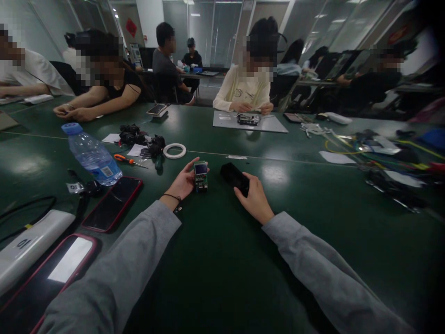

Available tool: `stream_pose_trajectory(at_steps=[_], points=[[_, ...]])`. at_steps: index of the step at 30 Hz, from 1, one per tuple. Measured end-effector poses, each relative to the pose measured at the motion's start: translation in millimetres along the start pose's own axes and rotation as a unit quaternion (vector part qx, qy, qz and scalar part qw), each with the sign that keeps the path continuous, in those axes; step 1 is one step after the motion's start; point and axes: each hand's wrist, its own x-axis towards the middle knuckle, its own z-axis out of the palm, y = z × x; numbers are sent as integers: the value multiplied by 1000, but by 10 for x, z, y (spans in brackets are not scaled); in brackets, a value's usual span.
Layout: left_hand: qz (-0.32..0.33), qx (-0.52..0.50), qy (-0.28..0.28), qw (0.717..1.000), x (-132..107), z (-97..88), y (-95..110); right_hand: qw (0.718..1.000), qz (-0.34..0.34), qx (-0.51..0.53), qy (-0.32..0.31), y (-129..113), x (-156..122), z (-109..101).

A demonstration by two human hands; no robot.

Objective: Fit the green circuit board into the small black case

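Note:
Held upright in my left hand (pixel 185 181) is a small green circuit board (pixel 201 177) with a little screen at its top and metal connectors along its lower edge. The thumb and fingers grip it by its left side and back. My right hand (pixel 256 199) is wrapped round the near end of a black rectangular case (pixel 235 178), which tilts down to the right just over or on the green table (pixel 222 260). What the case holds inside is too dark to tell. A gap of bare tabletop separates board and case.
On the left are a water bottle (pixel 93 157), two phones, one a red-edged phone (pixel 113 204), a white power bank (pixel 33 246), an orange screwdriver (pixel 127 160) and a white tape roll (pixel 174 150). Tangled cables (pixel 378 144) lie right. Across the table, a person works over a grey mat (pixel 225 121).

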Motion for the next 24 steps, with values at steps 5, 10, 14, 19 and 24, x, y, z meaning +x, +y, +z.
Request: stream_pose_trajectory(at_steps=[5, 10, 14, 19, 24], points=[[13, 4, 6, 1000, -88, -10, -12, 1000, -12, -14, -1, 0, -28, 7], [17, 2, -14, 1000, -268, 24, -51, 999, -27, -26, -8, -59, -115, -42], [26, 2, -2, 1000, -407, 95, -82, 999, -34, -30, -18, -153, -218, -95], [43, -8, 15, 999, -524, 122, -105, 999, 8, -44, -18, 130, -233, -237], [40, -48, 11, 998, -598, 94, -114, 973, 212, -78, 45, 887, -479, -1066]])
